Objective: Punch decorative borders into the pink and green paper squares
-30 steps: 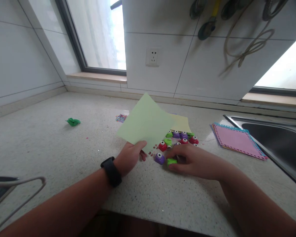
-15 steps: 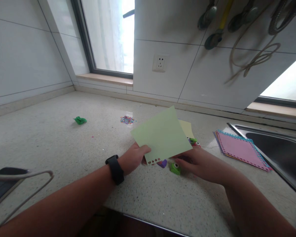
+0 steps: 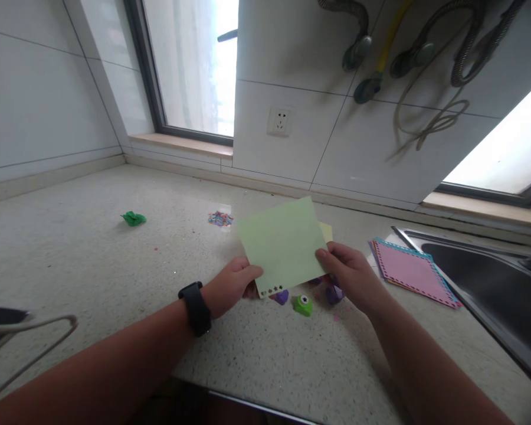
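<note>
A pale green sheet of paper (image 3: 285, 242) is held up above the counter, with a short row of small punched shapes along its lower left edge. My left hand (image 3: 234, 283) pinches its lower left corner, thumb on top. At the right edge, my right hand (image 3: 347, 268) grips the sheet between thumb and fingers. Below the paper stands a green craft punch (image 3: 303, 304) with a star mark on its white top. Purple punches lie near it, one (image 3: 282, 297) under the sheet's lower edge and another (image 3: 334, 294) beside my right hand. The sheet hides part of a yellowish paper (image 3: 326, 231) behind it.
Right of my hands, a stack of coloured sheets with punched borders (image 3: 409, 268) lies by the sink (image 3: 469, 274). Toward the back are a pile of confetti (image 3: 220, 219) and a crumpled green piece (image 3: 134, 218). A cable (image 3: 35, 354) crosses the left front.
My right hand has moved from beside the green punch up to the paper's right edge and taken hold of it. The view has shifted slightly right.
</note>
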A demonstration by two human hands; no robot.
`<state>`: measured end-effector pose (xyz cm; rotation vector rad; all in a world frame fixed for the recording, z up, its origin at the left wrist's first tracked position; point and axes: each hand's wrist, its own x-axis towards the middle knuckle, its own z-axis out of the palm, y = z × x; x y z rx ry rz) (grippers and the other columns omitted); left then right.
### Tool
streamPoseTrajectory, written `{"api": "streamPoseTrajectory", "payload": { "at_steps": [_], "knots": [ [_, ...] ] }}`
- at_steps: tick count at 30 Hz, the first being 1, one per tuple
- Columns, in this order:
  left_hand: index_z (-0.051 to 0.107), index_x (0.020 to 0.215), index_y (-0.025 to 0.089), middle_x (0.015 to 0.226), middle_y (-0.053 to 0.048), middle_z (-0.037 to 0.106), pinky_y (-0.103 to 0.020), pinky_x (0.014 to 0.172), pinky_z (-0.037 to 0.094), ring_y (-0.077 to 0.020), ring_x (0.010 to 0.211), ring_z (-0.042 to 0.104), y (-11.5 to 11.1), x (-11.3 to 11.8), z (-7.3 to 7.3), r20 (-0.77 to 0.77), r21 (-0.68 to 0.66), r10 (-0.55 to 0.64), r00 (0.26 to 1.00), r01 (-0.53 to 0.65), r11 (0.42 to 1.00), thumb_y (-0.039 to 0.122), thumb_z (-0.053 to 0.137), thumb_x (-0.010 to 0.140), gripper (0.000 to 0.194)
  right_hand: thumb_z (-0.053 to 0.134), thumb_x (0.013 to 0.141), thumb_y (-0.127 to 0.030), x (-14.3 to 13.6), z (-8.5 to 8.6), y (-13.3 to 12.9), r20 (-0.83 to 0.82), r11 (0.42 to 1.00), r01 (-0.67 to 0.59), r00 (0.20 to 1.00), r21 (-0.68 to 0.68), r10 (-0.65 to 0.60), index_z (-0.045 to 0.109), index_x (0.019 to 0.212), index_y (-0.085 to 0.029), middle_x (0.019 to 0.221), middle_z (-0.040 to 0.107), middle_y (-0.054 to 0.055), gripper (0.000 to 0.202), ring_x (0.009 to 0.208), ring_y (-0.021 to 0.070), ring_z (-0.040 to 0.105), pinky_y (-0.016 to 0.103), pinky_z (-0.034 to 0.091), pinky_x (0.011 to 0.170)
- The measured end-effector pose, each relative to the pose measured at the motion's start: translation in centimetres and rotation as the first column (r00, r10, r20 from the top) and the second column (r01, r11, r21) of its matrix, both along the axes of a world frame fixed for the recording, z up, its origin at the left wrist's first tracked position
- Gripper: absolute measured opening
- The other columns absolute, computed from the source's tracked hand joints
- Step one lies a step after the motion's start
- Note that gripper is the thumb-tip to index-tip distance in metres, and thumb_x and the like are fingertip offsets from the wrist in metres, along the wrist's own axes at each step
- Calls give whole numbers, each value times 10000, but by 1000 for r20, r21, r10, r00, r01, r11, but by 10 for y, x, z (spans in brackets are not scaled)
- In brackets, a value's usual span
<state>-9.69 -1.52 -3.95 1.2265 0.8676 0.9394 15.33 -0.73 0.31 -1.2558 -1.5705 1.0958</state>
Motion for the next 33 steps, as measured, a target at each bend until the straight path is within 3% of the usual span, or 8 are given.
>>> {"api": "streamPoseTrajectory", "payload": {
  "at_steps": [5,8,17,22,26,29,33],
  "knots": [
    [611,793,146,784,-91,727,-209,458,346,-104,552,549,2,-2,6,75,8,67,995,-67,998,346,501,897,251,669,846,-503,-1,-2,3,-141,983,168,978,76,-156,583,766,-211,604,531,-28,315,482,128,497,266,400,441],
    [628,888,143,795,-73,717,-201,450,344,-99,553,554,1,-1,9,115,-19,124,986,-123,992,366,516,908,250,682,842,-483,-3,-1,3,-223,964,243,951,109,-214,567,767,-220,606,529,-40,297,466,122,504,269,424,448],
    [636,951,144,862,-60,672,-190,441,348,-92,579,548,4,-2,2,135,27,113,984,-118,993,386,515,928,271,682,830,-526,7,-10,14,-304,926,353,904,136,-300,542,772,-220,573,556,-44,342,453,135,584,218,348,380],
    [613,999,162,889,-55,662,-197,437,350,-99,590,553,5,-1,1,136,38,82,987,-88,995,457,495,946,322,679,838,-506,5,-10,12,-265,945,274,939,180,-222,594,774,-212,626,559,-36,313,482,109,518,235,421,441],
    [588,875,168,698,-6,589,-203,446,331,-98,546,509,6,-1,-5,102,27,30,994,-33,999,557,499,924,402,641,877,-488,3,-11,9,-133,963,140,985,229,-112,601,739,-199,595,494,-41,323,498,98,441,228,383,449],
    [600,844,160,653,8,572,-202,467,330,-87,524,474,4,-1,-10,53,1,22,998,-22,1000,578,587,865,419,627,883,-505,1,-12,6,-80,984,47,996,170,-34,604,754,-191,624,515,-31,341,525,105,484,235,412,473],
    [657,894,150,715,-29,643,-243,542,421,-125,582,542,-2,0,-8,-5,-6,-6,1000,6,1000,518,682,804,380,614,883,-530,0,-13,3,-50,998,-44,998,54,47,613,785,-185,641,553,-18,359,526,120,540,251,436,480]
  ]
}}
